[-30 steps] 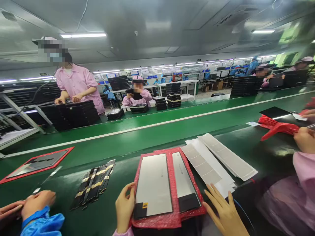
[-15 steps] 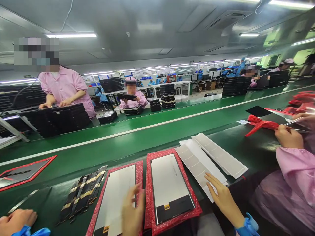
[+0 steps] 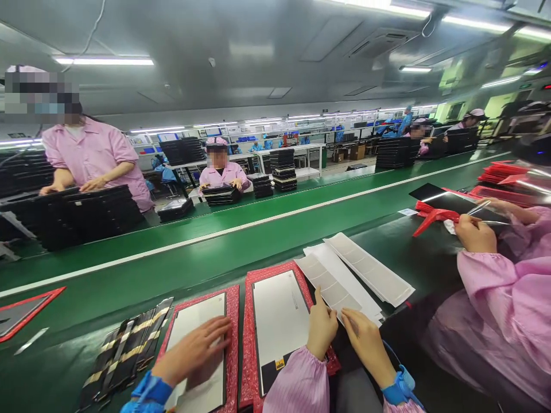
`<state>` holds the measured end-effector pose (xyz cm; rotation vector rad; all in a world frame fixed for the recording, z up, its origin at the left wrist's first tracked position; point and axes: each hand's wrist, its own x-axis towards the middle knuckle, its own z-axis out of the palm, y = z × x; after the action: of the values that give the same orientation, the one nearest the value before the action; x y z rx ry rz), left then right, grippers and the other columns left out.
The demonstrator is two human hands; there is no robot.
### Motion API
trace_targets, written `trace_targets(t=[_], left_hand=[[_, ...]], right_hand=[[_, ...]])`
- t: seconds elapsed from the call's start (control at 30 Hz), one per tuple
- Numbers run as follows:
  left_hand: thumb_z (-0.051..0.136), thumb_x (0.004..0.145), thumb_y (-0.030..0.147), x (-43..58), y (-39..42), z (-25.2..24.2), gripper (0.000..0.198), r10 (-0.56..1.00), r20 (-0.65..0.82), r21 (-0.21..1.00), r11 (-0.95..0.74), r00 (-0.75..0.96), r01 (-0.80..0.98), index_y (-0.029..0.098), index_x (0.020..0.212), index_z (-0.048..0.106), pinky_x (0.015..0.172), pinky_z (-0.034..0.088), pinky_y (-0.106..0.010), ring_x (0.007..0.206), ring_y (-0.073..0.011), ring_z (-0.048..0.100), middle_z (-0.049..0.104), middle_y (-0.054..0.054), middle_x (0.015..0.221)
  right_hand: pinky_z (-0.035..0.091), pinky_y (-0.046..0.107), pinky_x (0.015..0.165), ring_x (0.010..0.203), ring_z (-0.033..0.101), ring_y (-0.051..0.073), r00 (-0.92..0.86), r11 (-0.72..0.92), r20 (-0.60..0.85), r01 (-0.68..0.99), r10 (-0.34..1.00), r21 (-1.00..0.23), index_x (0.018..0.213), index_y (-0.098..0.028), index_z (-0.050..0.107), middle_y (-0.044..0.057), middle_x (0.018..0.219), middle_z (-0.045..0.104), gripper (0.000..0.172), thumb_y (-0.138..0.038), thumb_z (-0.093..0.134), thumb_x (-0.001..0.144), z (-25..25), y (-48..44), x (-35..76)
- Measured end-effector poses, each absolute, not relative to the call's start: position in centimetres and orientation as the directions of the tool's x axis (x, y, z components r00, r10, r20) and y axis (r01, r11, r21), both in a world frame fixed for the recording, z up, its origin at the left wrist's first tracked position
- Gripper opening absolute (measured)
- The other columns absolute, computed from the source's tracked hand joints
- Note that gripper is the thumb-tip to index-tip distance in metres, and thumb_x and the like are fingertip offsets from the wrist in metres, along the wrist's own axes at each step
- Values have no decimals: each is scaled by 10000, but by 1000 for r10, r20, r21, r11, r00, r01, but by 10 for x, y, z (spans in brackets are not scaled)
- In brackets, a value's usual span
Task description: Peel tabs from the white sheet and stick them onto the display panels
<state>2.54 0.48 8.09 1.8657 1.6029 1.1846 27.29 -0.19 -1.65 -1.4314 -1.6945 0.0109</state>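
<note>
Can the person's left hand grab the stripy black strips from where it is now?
Probably not easily. A co-worker's hand is in between, over the left white panel. The left hand is over by the paper sheets, away from the black strips.

The head camera looks forward and down across the green worktop (image 3: 241, 250).
</note>
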Motion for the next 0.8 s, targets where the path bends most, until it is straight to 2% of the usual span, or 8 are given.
trace_targets(t=[0.1, 0.17, 0.23, 0.4, 0.53, 0.6, 0.73, 0.8], left_hand=[[714, 569, 401, -61, 14, 86, 181, 951, 310, 761, -256, 12, 596, 287, 636, 590, 669, 540, -310, 714, -193, 672, 668, -40, 642], [732, 562, 380, -90, 24, 86, 194, 957, 285, 792, -268, 56, 549, 267, 641, 595, 643, 543, -326, 684, -194, 670, 659, -44, 624], [702, 622, 369, -91, 28, 84, 175, 957, 280, 812, -279, 77, 513, 234, 687, 611, 640, 537, -341, 679, -187, 666, 654, -54, 630], [542, 808, 335, -42, 14, 77, 147, 945, 326, 828, -296, 22, 476, 209, 810, 617, 707, 510, -330, 708, -140, 639, 656, -50, 738], [468, 862, 326, 17, 5, 69, 167, 947, 319, 845, -298, 30, 444, 244, 956, 580, 703, 514, -322, 826, -146, 580, 610, -56, 1011], [451, 871, 317, 55, 9, 65, 196, 950, 308, 854, -303, 58, 424, 236, 1012, 560, 735, 507, -337, 868, -152, 567, 573, -62, 1080], [493, 855, 303, 127, 21, 54, 255, 951, 280, 873, -310, 134, 377, 170, 1071, 519, 715, 505, -336, 833, -152, 584, 571, -56, 1042], [488, 855, 253, 148, 26, 46, 252, 950, 266, 882, -309, 164, 356, 175, 1095, 497, 669, 500, -298, 733, -129, 589, 605, -38, 922]], right_hand=[[547, 324, 709, 810, 641, 187, 50, 341, 576, 762, 816, -550, 886, -177, 647, 74, 862, 669, 323, -387, 401, 876, -12, 0, 271], [542, 323, 710, 807, 639, 189, 51, 333, 528, 723, 848, -605, 882, -189, 655, 70, 866, 669, 321, -400, 413, 869, -6, 0, 272], [534, 323, 723, 812, 638, 194, 59, 309, 457, 659, 887, -685, 885, -195, 666, 68, 877, 672, 323, -414, 430, 858, 1, -1, 274], [517, 318, 745, 811, 638, 203, 34, 218, 264, 469, 964, -856, 844, -185, 693, 67, 872, 681, 343, -456, 484, 814, 16, 1, 283], [503, 312, 726, 788, 637, 207, 18, 189, 218, 430, 976, -883, 813, -177, 703, 67, 841, 687, 374, -478, 481, 799, 21, 4, 286], [493, 305, 715, 779, 634, 210, 12, 174, 198, 420, 980, -890, 801, -171, 706, 65, 820, 689, 380, -480, 484, 790, 23, 6, 287], [464, 270, 680, 759, 612, 196, -48, 150, 143, 410, 989, -900, 803, -154, 697, 48, 794, 683, 383, -454, 459, 807, 26, 9, 291], [443, 246, 623, 706, 593, 178, -79, 144, 122, 435, 989, -889, 775, -145, 690, 33, 739, 670, 392, -451, 447, 811, 26, 11, 293]])
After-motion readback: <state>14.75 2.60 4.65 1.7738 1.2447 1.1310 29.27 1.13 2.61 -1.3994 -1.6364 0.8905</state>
